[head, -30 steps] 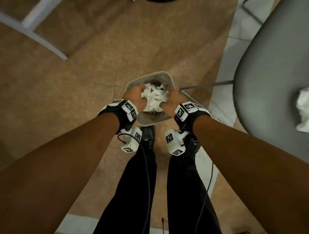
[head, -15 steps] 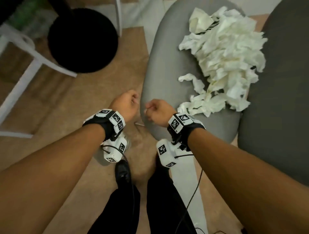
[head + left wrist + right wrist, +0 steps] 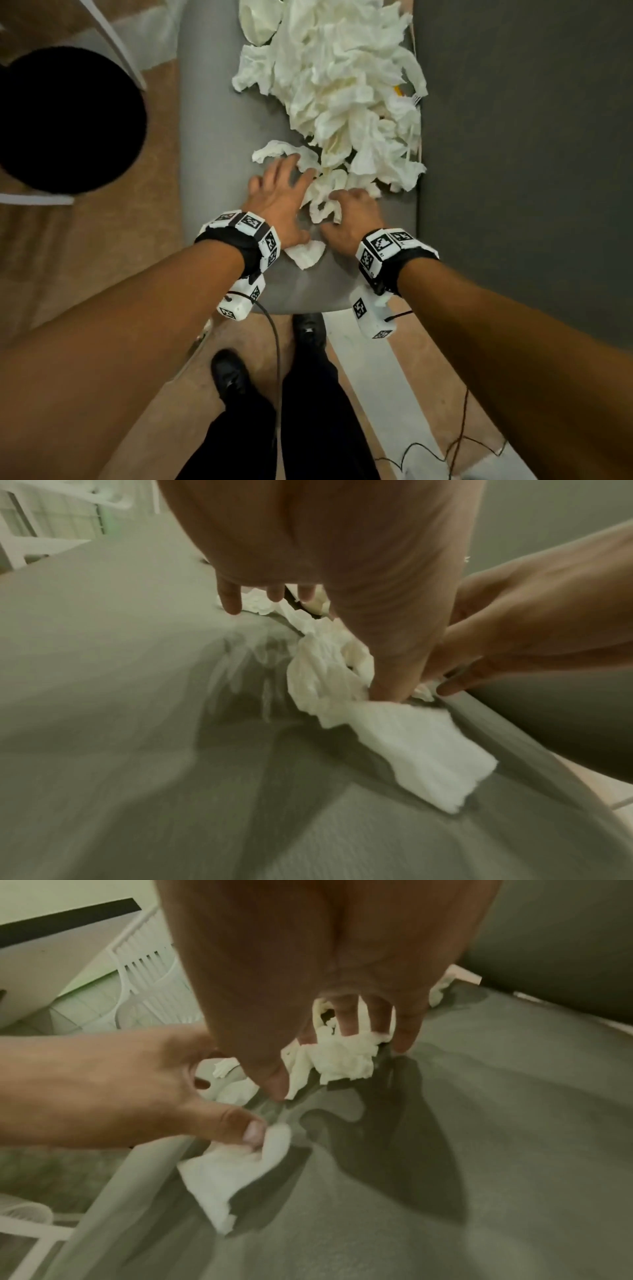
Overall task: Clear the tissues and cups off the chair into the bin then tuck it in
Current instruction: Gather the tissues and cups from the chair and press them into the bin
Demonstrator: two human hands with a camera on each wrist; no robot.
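A big pile of crumpled white tissues (image 3: 342, 85) covers the far part of the grey chair seat (image 3: 212, 137). A smoother, cup-like white shape (image 3: 260, 20) lies at the pile's far left end. My left hand (image 3: 284, 185) rests on the pile's near edge with its fingers spread. Its thumb (image 3: 394, 685) presses on a flat tissue (image 3: 421, 748). My right hand (image 3: 346, 205) is just to its right, fingers curled down around a tissue clump (image 3: 342, 1056). The bin is out of view.
A dark grey upholstered surface (image 3: 513, 171) rises along the seat's right side. A round black object (image 3: 68, 120) and white chair legs (image 3: 116, 41) stand on the brown floor to the left. My shoes (image 3: 308, 329) and cables (image 3: 455, 445) are below the seat's front edge.
A second ago both hands were in the bin on tissues. They came away empty as loose fists, and now they are on the near edge of the tissue pile on the seat.
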